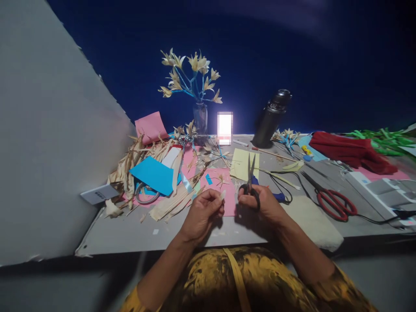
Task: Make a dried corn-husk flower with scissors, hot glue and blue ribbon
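From the head camera, a grey tabletop with a smooth, flat surface stretched below a dark blue wall, covered in paper and dried plant matter. At the left lay a heap of dry husks, papery, tan and crinkled into long ribbed strips, with a stiff blue sheet of paper resting on it. Behind stood a clear vase, narrow and cylindrical, holding pale husk flowers with pointed petals on blue-wrapped stems. Right of it, a dark, glossy thermos flask appeared tilted, and farther right a soft maroon cloth lay in folds. Red-handled scissors with wide oval loops rested near the table's right end. In the centre, the person's left hand pinched a pale sliver between thumb and forefinger, just above a pink sheet; the sliver was thin, whitish and slightly translucent, mostly covered by the fingers. The right hand gripped black-handled scissors, their slim metal blades pointing upward and slightly parted, near the sliver but apart from it. On a white box at the far left, dark print was too small to read.
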The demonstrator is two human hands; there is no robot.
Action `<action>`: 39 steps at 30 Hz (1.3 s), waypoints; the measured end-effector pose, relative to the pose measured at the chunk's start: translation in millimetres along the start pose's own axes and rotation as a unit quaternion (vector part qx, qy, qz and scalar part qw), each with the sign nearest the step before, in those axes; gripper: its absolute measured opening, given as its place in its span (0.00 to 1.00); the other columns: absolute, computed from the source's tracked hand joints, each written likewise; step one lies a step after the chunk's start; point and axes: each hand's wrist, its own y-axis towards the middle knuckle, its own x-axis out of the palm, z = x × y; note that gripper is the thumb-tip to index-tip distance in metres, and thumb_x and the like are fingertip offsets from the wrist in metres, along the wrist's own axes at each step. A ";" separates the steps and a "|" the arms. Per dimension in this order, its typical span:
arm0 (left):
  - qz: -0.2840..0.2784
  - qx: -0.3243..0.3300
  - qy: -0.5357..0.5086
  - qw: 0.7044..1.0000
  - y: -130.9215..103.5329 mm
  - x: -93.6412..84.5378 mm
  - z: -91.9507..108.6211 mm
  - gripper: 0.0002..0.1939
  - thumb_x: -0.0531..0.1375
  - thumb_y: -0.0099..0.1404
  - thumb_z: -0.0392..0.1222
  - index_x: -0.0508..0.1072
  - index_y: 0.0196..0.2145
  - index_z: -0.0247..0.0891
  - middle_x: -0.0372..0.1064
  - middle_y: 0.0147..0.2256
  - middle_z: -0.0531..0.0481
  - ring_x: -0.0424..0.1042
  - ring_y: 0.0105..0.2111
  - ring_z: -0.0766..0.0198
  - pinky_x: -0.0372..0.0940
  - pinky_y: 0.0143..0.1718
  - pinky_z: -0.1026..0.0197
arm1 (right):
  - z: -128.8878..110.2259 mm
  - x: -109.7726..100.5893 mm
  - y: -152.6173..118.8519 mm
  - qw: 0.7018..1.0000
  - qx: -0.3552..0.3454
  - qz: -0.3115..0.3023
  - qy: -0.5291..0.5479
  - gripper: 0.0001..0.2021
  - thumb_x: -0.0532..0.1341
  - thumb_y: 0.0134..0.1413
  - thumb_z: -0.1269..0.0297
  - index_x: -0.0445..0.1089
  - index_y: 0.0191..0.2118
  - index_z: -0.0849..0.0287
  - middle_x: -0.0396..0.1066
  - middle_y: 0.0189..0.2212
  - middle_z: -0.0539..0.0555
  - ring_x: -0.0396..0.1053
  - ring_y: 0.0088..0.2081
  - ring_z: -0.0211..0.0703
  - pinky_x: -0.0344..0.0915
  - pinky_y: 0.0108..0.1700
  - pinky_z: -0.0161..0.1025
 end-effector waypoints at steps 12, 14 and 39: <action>-0.026 -0.070 -0.043 0.996 1.9 5.4 -22.3 0.17 0.73 0.54 0.47 0.72 0.29 0.35 0.69 0.23 0.54 0.64 0.15 0.72 0.61 0.16 0.69 | 56.6 35.0 -6.6 0.969 0.127 -0.125 0.172 0.26 0.77 0.34 0.45 0.71 0.29 0.63 0.69 0.17 0.48 0.57 0.14 0.30 0.47 0.18 0.30; 0.000 -0.060 -0.060 0.996 4.0 4.2 -20.4 0.16 0.72 0.56 0.48 0.73 0.30 0.35 0.71 0.27 0.53 0.61 0.15 0.75 0.59 0.15 0.71 | 55.7 38.0 -5.4 0.963 0.135 -0.125 0.197 0.27 0.77 0.34 0.46 0.73 0.30 0.64 0.71 0.19 0.49 0.55 0.14 0.27 0.45 0.17 0.29; 0.159 0.095 0.451 0.873 155.9 -5.0 47.5 0.10 0.64 0.54 0.45 0.74 0.25 0.35 0.68 0.21 0.52 0.64 0.20 0.67 0.58 0.22 0.65 | 64.2 -5.9 -26.9 0.989 0.107 -0.078 -0.061 0.10 0.69 0.43 0.68 0.79 0.36 0.62 0.68 0.23 0.47 0.61 0.25 0.34 0.57 0.30 0.32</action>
